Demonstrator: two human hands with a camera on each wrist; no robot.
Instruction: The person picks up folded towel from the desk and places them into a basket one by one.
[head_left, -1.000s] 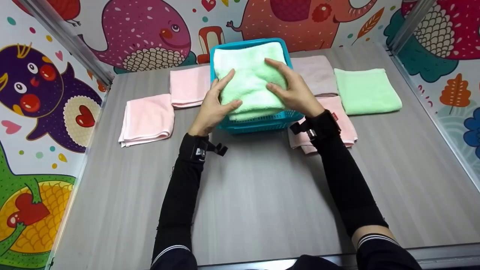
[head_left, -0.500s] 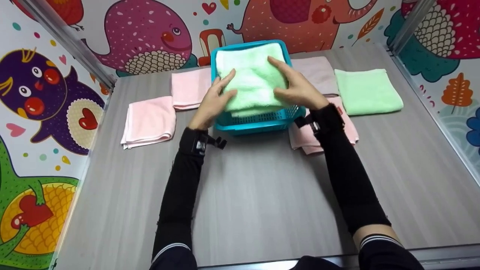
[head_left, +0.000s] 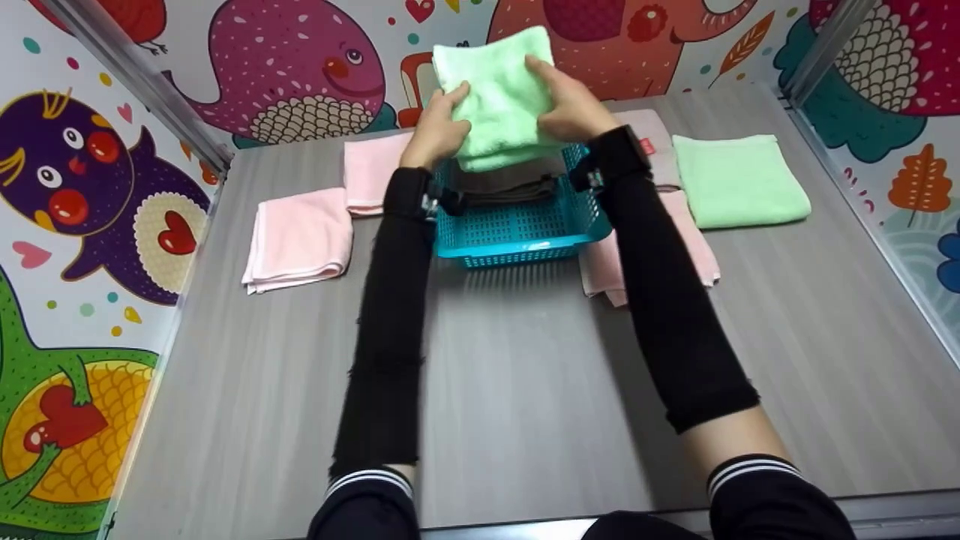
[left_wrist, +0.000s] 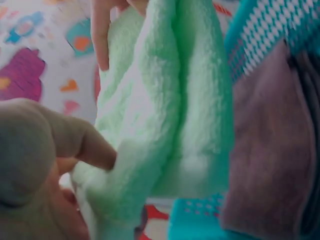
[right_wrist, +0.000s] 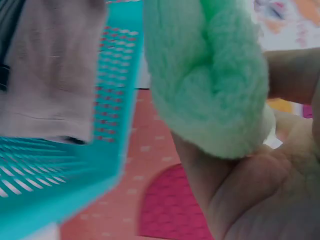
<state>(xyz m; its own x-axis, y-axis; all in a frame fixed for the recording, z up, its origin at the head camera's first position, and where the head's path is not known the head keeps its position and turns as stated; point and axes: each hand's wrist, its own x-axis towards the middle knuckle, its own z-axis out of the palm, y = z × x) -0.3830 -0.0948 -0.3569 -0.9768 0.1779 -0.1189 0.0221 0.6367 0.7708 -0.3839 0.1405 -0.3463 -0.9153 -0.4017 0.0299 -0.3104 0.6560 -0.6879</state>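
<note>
- Room: walls printed with cartoon animals; a pink whale (head_left: pixel 296 52) in the upper left, a purple bird (head_left: pixel 75 169) at the left, an orange elephant (head_left: pixel 577 60) at upper centre.
- Surface: grey table (head_left: pixel 517 390) with a streaked, wood-like face, filling the middle and lower frame.
- Green towel (head_left: pixel 499 97), folded: upper centre of the head view, held raised over the rear of the basket.
- Left hand (head_left: pixel 439 127): fingers gripping the towel's left edge, thumb on the near face.
- Right hand (head_left: pixel 574 105): fingers gripping the towel's right edge.
- Blue basket (head_left: pixel 525 246), perforated: upper centre, on the table.
- Brown towel (left_wrist: pixel 272 145): in the basket; laid out largely at the right of the left wrist view, but partly covered by the green towel in the head view.
- Right wrist view only: the green towel's thick rounded fold, close up between thumb and fingers.
- Two pink towels (head_left: pixel 300 236), folded: left of the basket.
- Right of the basket: greyish-pink towel (head_left: pixel 660 161) with a red tag, pink towel (head_left: pixel 694 244) partly behind the right forearm, second green towel (head_left: pixel 739 184), folded flat.
- Black sleeves (head_left: pixel 390 322) on both forearms.
</note>
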